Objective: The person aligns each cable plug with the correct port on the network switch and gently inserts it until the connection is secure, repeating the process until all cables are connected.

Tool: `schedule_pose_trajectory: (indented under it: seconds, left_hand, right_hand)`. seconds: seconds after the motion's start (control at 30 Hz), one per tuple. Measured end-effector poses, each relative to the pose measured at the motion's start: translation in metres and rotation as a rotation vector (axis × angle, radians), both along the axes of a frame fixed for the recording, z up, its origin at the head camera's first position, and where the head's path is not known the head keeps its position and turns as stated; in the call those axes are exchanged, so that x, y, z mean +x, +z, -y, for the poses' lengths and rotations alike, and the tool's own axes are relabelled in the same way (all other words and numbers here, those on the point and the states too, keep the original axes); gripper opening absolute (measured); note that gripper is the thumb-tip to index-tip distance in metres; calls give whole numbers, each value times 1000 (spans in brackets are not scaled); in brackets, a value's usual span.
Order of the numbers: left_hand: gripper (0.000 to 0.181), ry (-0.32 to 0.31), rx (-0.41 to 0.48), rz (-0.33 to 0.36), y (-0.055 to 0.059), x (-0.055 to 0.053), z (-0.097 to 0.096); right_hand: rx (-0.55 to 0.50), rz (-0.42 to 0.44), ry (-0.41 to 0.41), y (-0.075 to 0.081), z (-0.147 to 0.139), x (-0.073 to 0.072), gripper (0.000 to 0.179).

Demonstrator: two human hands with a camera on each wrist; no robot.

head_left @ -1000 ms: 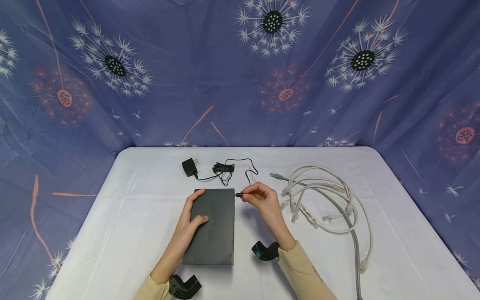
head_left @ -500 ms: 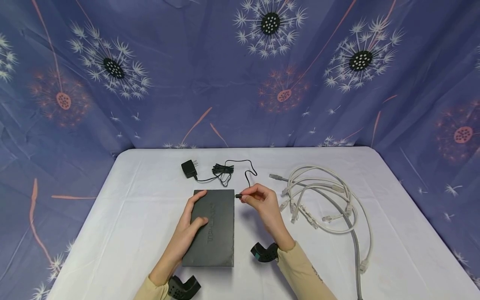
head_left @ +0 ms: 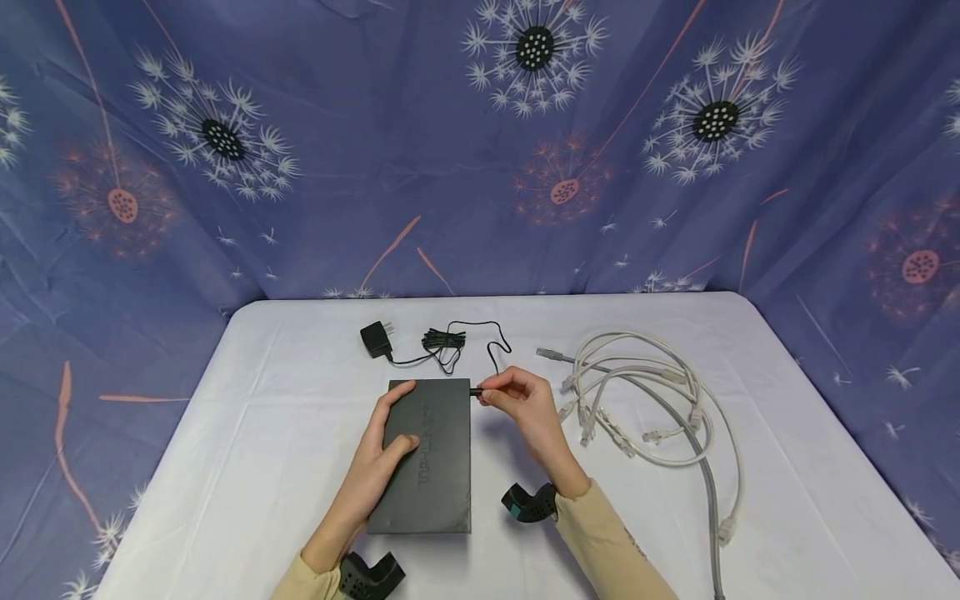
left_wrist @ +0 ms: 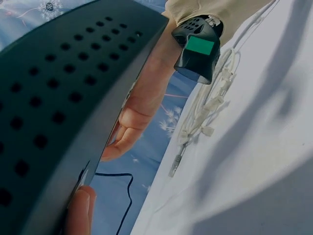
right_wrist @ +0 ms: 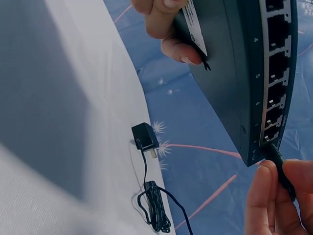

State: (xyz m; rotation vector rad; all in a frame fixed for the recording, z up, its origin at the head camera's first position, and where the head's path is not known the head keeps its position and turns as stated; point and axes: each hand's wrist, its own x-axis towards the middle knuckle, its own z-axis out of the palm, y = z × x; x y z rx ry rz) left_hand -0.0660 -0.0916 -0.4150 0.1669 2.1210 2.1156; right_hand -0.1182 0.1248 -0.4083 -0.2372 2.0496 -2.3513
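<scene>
A dark grey network switch [head_left: 435, 500] is held off the table by my left hand [head_left: 371, 462], which grips its left side with the thumb on top. My right hand [head_left: 528, 408] pinches the black barrel plug [head_left: 476, 392] of a power cord at the switch's far right corner. In the right wrist view the plug [right_wrist: 279, 169] meets the end of the port side, beside a row of numbered ports [right_wrist: 278, 71]. Fingers of the left hand [right_wrist: 166, 34] show under the switch there. The left wrist view shows the switch's perforated side [left_wrist: 63, 83].
Behind the switch lie the power adapter [head_left: 377, 339] and its bundled cord [head_left: 444, 340]. Coiled grey network cables [head_left: 675, 375] lie on the right of the white-covered table [head_left: 300, 350]. A blue patterned curtain [head_left: 405, 150] hangs behind.
The plug has moved in against the switch: its bright metal tip showed earlier, and now only black shows at the edge. Both hands keep their holds; the switch has shifted slightly.
</scene>
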Motion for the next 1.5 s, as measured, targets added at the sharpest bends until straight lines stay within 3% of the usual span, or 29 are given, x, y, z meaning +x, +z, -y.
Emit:
schedule_pose_trajectory:
  seconds: [0.3,0.67,1.07,1.5]
  left_hand:
    - [65,75,-14,-2,-2,-4,-5]
    - [66,87,3,-3,-3,-4,-9]
    - [64,102,-7,-2,-5,-2,-5]
    - [63,107,8,4,-7,-1,-2]
  right_hand:
    - [5,14,41,-1,-4,-3,13]
    - [-22,-29,81,-5,-20,-4,27]
    - [9,-3,-1,-13,-52,-6,31]
    - [178,74,-124,-32,-96,-14,31]
